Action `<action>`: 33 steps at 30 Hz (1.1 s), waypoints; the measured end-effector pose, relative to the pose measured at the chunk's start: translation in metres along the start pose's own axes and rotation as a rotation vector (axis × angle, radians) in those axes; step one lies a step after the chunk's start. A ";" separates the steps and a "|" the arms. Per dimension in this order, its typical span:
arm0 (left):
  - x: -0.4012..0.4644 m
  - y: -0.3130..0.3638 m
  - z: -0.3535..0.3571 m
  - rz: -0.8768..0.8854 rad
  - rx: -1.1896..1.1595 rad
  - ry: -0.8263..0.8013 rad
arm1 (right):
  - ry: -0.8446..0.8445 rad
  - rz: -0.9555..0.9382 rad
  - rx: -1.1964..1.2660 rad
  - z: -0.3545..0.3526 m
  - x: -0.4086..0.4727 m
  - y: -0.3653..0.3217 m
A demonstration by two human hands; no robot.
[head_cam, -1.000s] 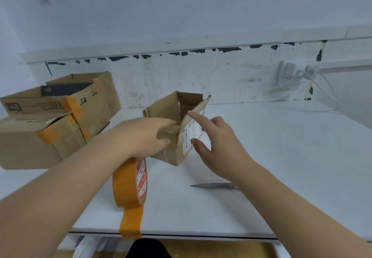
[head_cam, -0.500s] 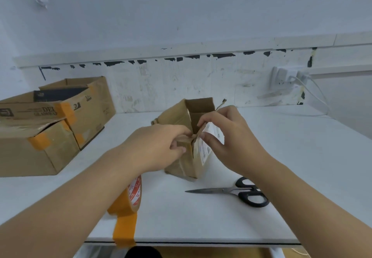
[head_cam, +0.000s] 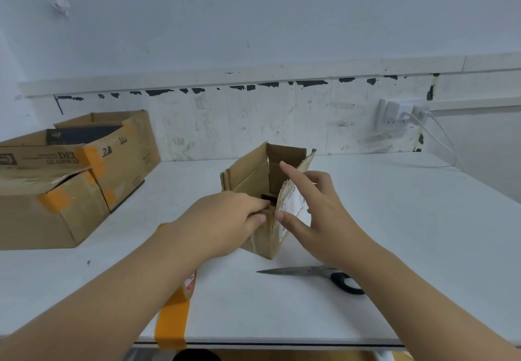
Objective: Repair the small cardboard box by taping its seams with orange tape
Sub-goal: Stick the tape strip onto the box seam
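Observation:
A small open cardboard box (head_cam: 248, 174) stands in the middle of the white table (head_cam: 394, 234), its flaps up and a white label on the right side. My left hand (head_cam: 225, 221) grips the box's near left wall at the top edge, fingers curled over it. My right hand (head_cam: 313, 208) lies against the labelled right flap with the fingers straight, forefinger raised and thumb at the flap's near edge. The orange tape roll (head_cam: 189, 284) stands on edge under my left forearm, mostly hidden. A loose strip of orange tape (head_cam: 171, 324) runs from it over the table's front edge.
Scissors with black handles (head_cam: 324, 274) lie on the table just in front of the box, partly under my right forearm. Two larger cardboard boxes (head_cam: 70, 180) patched with orange tape stand at the left. A wall socket with a white cable (head_cam: 400, 118) is at the back right.
My right hand has opened from a pinch on the labelled flap to straight fingers against it. My left hand has stayed gripping the near wall. The view has shifted slightly.

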State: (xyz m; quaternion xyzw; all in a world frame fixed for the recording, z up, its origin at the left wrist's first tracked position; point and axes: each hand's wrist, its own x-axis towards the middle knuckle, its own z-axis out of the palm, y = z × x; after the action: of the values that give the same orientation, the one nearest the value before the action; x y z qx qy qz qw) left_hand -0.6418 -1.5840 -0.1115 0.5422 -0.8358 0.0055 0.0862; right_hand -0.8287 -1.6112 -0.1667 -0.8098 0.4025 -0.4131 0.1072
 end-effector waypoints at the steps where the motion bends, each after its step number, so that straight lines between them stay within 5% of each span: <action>1: -0.001 0.000 0.001 -0.003 0.011 0.009 | 0.014 -0.002 -0.001 0.001 0.000 0.000; 10: -0.004 -0.001 0.012 -0.050 0.054 0.155 | 0.043 0.051 0.112 0.007 -0.003 0.004; 15: 0.000 0.003 0.027 -0.109 -0.044 0.040 | 0.113 -0.015 -0.007 0.004 0.000 0.001; 19: -0.014 0.006 0.036 -0.066 0.026 0.297 | 0.058 -0.101 -0.087 0.000 0.002 -0.005; 33: -0.016 0.015 0.068 -0.167 -0.594 0.557 | -0.081 -0.120 -0.077 -0.010 0.013 0.003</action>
State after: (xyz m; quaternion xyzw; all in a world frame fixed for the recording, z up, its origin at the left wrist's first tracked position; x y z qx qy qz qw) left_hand -0.6586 -1.5704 -0.1801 0.5374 -0.6990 -0.0961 0.4619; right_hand -0.8334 -1.6210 -0.1537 -0.8521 0.3642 -0.3697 0.0674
